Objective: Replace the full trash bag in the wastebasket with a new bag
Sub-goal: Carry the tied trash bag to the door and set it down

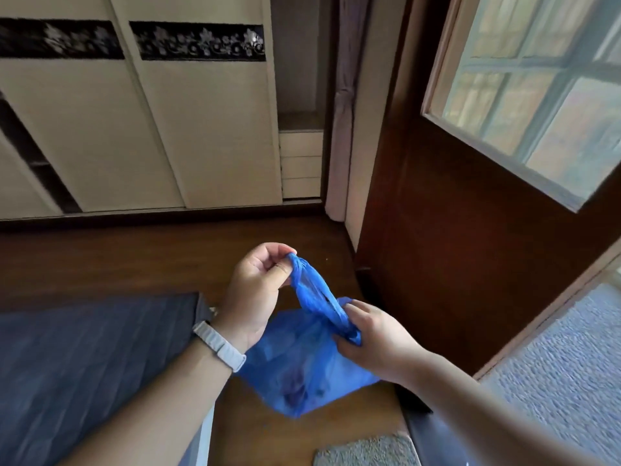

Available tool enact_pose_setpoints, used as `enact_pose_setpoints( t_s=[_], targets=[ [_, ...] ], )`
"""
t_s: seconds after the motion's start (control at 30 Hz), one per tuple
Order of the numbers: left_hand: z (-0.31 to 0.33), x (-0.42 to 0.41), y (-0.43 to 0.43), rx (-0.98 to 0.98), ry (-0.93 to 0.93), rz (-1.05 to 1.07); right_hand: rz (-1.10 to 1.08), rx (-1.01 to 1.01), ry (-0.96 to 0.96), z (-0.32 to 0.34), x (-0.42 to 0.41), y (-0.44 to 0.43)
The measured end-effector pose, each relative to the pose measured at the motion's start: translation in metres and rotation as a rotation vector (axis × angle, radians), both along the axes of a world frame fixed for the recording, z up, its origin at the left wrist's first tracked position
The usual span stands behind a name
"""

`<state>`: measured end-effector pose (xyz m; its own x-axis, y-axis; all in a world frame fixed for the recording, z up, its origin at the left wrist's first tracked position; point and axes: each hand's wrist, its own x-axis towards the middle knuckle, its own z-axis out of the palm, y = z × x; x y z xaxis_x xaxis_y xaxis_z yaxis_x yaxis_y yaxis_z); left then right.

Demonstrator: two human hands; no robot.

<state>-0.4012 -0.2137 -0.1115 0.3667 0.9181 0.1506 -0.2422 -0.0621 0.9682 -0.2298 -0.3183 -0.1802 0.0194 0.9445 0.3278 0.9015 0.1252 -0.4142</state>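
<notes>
Full blue trash bag (302, 371) held in the air between both hands, above the wooden floor (134, 260) and in front of the person. The upper part of the bag was gathered into a twisted neck (314, 290) that ran from upper left to lower right between the two hands. The left hand (258, 290), higher of the two, had its grip closed on the free end of the neck, thumb and curled fingers pinching the plastic. The right hand (376, 338), lower and nearer the body of the bag, had its grip closed round the base of the neck, fingers wrapped about it. The body of the bag hung below both hands; dark contents showed dimly through the plastic and could not be identified. A pale wristband (220, 344) sat on the left wrist. A bed (84, 364) with a dark blue cover lay to the left, a pale wardrobe (168, 129) with sliding doors stood beyond it, a dark wooden door (453, 264) with glass panes stood to the right, and a grey mat (366, 452) lay on the floor nearest the viewer.
</notes>
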Motion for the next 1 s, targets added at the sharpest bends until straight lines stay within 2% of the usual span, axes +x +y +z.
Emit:
enact_pose_setpoints(
  t_s=[0.27, 0.5, 0.8, 1.0],
  targets=[
    [0.018, -0.044, 0.159, -0.044, -0.086, -0.008, -0.013, 0.082, -0.010, 0.026, -0.040, 0.153],
    [0.010, -0.062, 0.245, -0.032, -0.088, 0.050, 0.031, 0.022, -0.010, 0.020, -0.047, 0.244],
    [0.006, -0.044, 0.366, -0.019, 0.000, 0.161, 0.161, 0.026, 0.039, 0.004, -0.028, 0.389],
    [0.014, 0.004, 0.476, -0.043, 0.062, 0.263, 0.240, 0.017, 0.048, 0.009, 0.023, 0.513]
  ],
)
